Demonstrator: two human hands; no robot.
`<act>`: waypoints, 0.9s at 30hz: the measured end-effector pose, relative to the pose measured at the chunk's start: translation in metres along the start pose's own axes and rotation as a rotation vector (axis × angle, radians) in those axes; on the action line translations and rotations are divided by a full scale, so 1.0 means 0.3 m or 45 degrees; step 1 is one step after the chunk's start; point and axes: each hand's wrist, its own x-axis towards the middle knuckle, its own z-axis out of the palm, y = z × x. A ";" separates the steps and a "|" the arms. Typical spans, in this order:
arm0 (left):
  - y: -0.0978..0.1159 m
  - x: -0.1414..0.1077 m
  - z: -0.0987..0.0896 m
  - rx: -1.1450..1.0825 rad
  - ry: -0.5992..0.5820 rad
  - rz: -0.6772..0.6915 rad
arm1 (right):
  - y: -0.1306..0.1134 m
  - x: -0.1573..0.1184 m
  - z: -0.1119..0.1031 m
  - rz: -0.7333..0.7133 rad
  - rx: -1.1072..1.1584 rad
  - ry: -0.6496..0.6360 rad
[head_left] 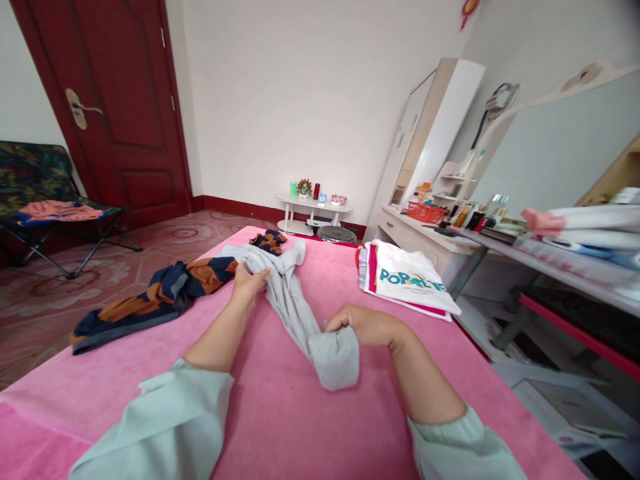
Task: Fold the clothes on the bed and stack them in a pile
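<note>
A light grey garment (293, 300) lies bunched lengthwise across the pink bed cover (280, 427). Its far end is gripped by my left hand (250, 279), thumb and fingers closed on the cloth. My right hand (365, 325) has its fingers curled into the near end, where a folded-over flap of the same cloth hangs toward me. The right fingertips are partly hidden in the fabric. Left of the grey garment is a crumpled navy and orange striped garment (175, 293), and part of it shows behind the grey cloth.
Folded clothes are stacked at the right, topped by a white printed T-shirt (410, 273). A folding chair (50, 173) with a pink garment stands at far left near the red door (110, 100). A low white table (315, 205) and a cluttered dressing table (450, 237) stand beyond the bed.
</note>
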 end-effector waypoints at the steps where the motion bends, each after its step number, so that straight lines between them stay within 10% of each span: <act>1: 0.001 -0.005 0.004 -0.056 -0.018 -0.020 | -0.021 0.006 0.019 -0.020 0.006 -0.066; 6: 0.037 -0.058 0.032 -0.104 -0.216 0.075 | -0.058 0.004 0.047 0.043 0.223 -0.187; 9: 0.087 -0.119 0.061 -0.106 -0.481 0.184 | -0.030 -0.009 0.002 0.089 0.191 0.219; 14: 0.172 -0.313 0.098 0.220 -1.530 0.592 | 0.081 -0.001 -0.082 0.105 0.206 1.159; 20: 0.233 -0.466 0.085 0.401 -2.212 0.589 | 0.171 0.034 -0.060 0.150 0.234 1.099; 23: 0.239 -0.399 0.078 0.326 -2.041 0.464 | 0.184 0.063 -0.029 -0.085 -0.019 0.894; 27: 0.180 -0.229 0.071 0.433 -0.872 0.480 | 0.207 0.104 -0.006 -0.121 -0.412 0.836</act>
